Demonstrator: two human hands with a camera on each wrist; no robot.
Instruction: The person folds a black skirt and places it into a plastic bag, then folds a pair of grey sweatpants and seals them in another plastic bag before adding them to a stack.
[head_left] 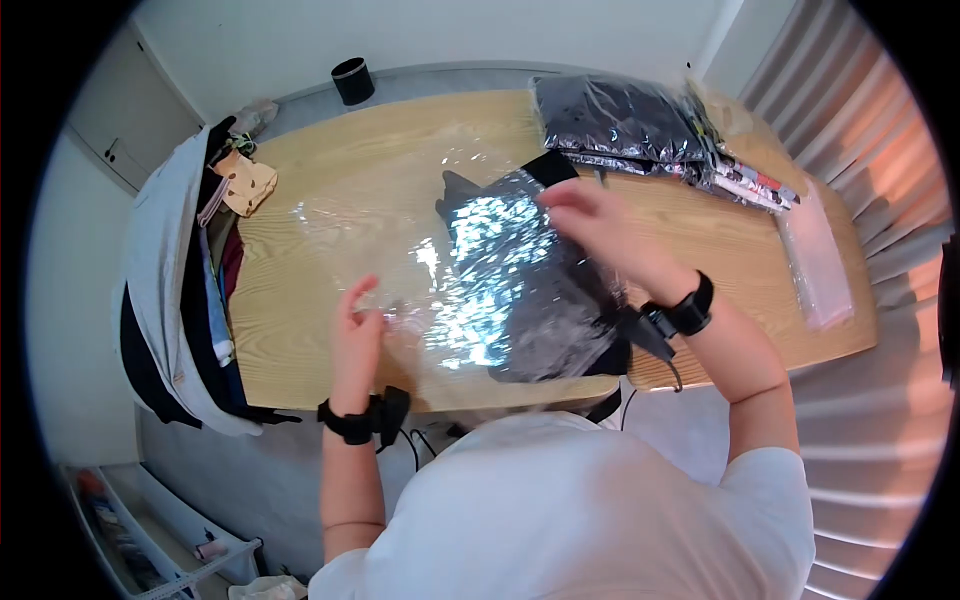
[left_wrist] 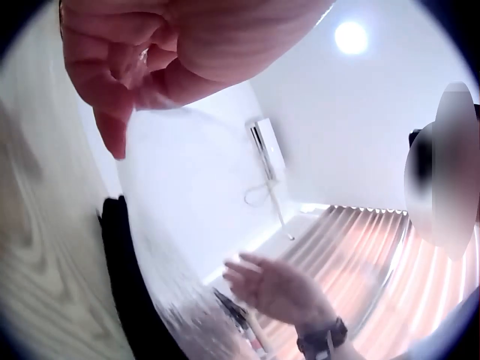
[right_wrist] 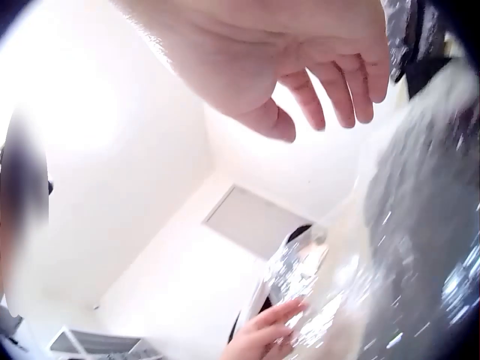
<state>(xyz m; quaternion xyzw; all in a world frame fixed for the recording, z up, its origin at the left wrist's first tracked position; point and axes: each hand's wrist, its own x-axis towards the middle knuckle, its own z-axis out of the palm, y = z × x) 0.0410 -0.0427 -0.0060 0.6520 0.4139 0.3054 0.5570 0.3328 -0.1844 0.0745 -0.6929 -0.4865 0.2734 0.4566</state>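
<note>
A clear, crinkled plastic bag (head_left: pixel 430 290) spreads over the middle of the table, shining with reflections. Dark folded clothing (head_left: pixel 545 325) lies under or inside its right part; the glare hides which. My left hand (head_left: pixel 355 345) pinches the bag's left part between thumb and curled fingers, and in the left wrist view the film runs from that hand (left_wrist: pixel 172 52). Above the clothing's far right side is my right hand (head_left: pixel 605 230). Its fingers (right_wrist: pixel 341 94) are relaxed and apart in the right wrist view, with nothing between them.
Packed dark garments in clear bags (head_left: pixel 620 120) are stacked at the back right. Flat clear plastic sleeves (head_left: pixel 815 255) lie along the right edge. A pile of clothes (head_left: pixel 170 270) hangs over the table's left end. A black bin (head_left: pixel 352 82) stands on the floor behind.
</note>
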